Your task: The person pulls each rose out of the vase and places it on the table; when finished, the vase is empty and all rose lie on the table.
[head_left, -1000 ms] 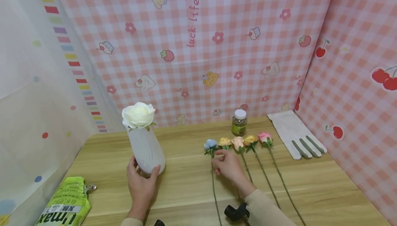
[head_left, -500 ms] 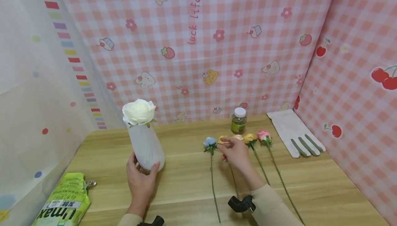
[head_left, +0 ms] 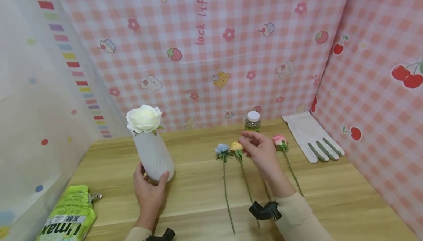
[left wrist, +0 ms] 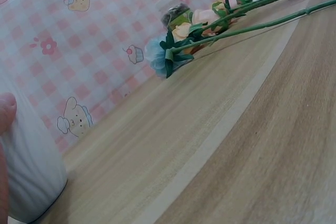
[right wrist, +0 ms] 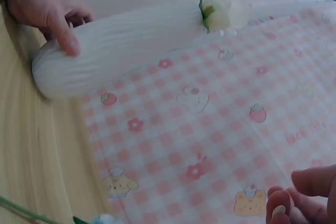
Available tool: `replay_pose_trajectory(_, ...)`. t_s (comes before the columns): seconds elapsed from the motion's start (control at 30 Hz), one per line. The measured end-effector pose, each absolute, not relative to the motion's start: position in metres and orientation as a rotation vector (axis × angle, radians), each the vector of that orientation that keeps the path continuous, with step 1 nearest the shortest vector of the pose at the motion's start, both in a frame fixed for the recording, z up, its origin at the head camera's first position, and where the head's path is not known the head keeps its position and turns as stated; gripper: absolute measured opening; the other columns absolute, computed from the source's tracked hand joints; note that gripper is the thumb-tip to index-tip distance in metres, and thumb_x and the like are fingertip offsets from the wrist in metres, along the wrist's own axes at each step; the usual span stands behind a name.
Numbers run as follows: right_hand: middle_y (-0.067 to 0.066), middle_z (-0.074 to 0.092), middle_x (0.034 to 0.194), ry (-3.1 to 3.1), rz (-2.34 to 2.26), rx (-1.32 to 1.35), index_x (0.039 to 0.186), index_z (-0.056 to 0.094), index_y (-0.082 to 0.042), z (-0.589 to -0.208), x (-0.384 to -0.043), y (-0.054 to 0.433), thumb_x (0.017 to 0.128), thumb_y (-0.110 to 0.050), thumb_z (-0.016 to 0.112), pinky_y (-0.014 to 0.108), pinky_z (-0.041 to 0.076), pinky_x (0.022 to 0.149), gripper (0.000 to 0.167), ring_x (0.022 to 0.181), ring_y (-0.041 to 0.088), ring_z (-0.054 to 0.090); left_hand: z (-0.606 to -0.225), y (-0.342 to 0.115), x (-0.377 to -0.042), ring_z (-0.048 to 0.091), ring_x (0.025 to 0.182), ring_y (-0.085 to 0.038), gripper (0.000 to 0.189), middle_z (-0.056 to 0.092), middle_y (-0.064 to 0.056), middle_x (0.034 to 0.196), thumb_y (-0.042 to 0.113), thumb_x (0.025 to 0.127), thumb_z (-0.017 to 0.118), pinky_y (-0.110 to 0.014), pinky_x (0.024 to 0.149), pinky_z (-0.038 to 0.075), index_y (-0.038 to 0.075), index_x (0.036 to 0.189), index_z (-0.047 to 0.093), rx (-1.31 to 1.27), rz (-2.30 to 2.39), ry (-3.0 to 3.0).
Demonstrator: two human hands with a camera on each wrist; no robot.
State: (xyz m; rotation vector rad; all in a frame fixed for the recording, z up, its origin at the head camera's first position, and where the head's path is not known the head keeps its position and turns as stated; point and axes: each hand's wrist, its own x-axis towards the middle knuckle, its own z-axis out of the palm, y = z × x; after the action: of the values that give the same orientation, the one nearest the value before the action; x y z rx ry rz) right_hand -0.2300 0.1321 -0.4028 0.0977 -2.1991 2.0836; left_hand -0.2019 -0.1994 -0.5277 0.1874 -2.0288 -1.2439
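My left hand [head_left: 149,195] grips the lower part of a ribbed white vase [head_left: 153,156] that stands at the left of the table. A white artificial rose [head_left: 144,118] fills its mouth. Over the row of artificial flowers on the right hovers my right hand [head_left: 266,158], its fingers loosely bent and nothing seen between them. Left of it lie a blue flower [head_left: 222,148] and a yellow rose [head_left: 236,146]; a pink rose [head_left: 279,140] lies to its right. The hand covers the flower heads in between, though a peach rose [left wrist: 206,17] shows in the left wrist view.
Behind the flowers stands a small jar [head_left: 252,121] with a white lid. A white-and-grey glove [head_left: 312,136] lies at the back right. Near the left edge is a clipped green bag [head_left: 67,213]. Checked cloth [head_left: 205,68] hangs behind the wooden table [head_left: 195,197].
My right hand has moved rightward along the row, from beside the blue flower to past the yellow rose, uncovering it. The left hand stays on the vase. The head view has shifted slightly.
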Motion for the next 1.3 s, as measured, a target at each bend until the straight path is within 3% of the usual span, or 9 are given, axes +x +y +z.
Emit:
replay_pose_trajectory(0.17,0.013,0.064,0.102,-2.249,2.039,0.253,0.116,0.067,-0.007,-0.384,-0.225,0.117,0.092,-0.023,0.066,0.026,0.050,0.067,0.029,0.085,0.023,0.059,-0.530,-0.198,-0.202,0.045,0.118,-0.028,0.088,0.046,-0.018,0.128,0.019,0.073,0.085,-0.049,0.094,0.043,0.005,0.143,0.036,0.185,-1.249,-2.040)
replay_pose_trajectory(0.37,0.004,0.066,0.105,-2.385,1.910,0.625,0.119,0.067,-0.013,-0.361,-0.235,0.078,0.091,-0.027,0.068,0.033,0.051,0.078,0.032,0.094,0.020,0.060,-0.527,-0.201,-0.199,0.045,0.118,-0.028,0.088,0.046,-0.018,0.129,0.021,0.073,0.085,-0.050,0.094,0.042,0.006,0.144,0.035,0.178,-1.243,-2.040)
replay_pose_trajectory(0.53,-0.006,0.062,0.119,-2.503,1.810,0.803,0.128,0.062,-0.017,-0.348,-0.249,0.039,0.087,-0.033,0.072,0.032,0.049,0.087,0.045,0.106,0.013,0.055,-0.526,-0.200,-0.199,0.045,0.118,-0.028,0.088,0.046,-0.018,0.128,0.021,0.073,0.085,-0.050,0.094,0.042,0.005,0.143,0.035,0.182,-1.242,-2.050)
replay_pose_trajectory(0.77,-0.004,0.048,0.141,-2.527,1.790,0.995,0.143,0.045,-0.016,-0.337,-0.266,-0.016,0.080,-0.037,0.078,0.036,0.041,0.099,0.074,0.125,0.014,0.044,-0.527,-0.199,-0.200,0.045,0.118,-0.029,0.087,0.046,-0.017,0.128,0.018,0.073,0.085,-0.051,0.094,0.043,0.005,0.143,0.035,0.203,-1.238,-2.053)
replay_pose_trajectory(1.13,-0.011,0.050,0.137,-2.436,2.008,1.132,0.143,0.042,-0.026,-0.340,-0.268,-0.065,0.080,-0.023,0.080,0.040,0.035,0.106,0.074,0.128,0.009,0.043,-0.528,-0.200,-0.199,0.045,0.119,-0.030,0.088,0.045,-0.018,0.129,0.019,0.073,0.085,-0.052,0.095,0.042,0.006,0.143,0.035,0.200,-1.237,-2.053)
replay_pose_trajectory(1.3,-0.010,0.057,0.126,-2.391,2.124,1.100,0.137,0.050,-0.022,-0.338,-0.267,-0.070,0.082,-0.018,0.078,0.032,0.047,0.091,0.062,0.111,0.011,0.057,-0.528,-0.201,-0.200,0.045,0.119,-0.028,0.087,0.045,-0.019,0.129,0.018,0.073,0.085,-0.051,0.095,0.043,0.005,0.143,0.035,0.184,-1.225,-2.047)
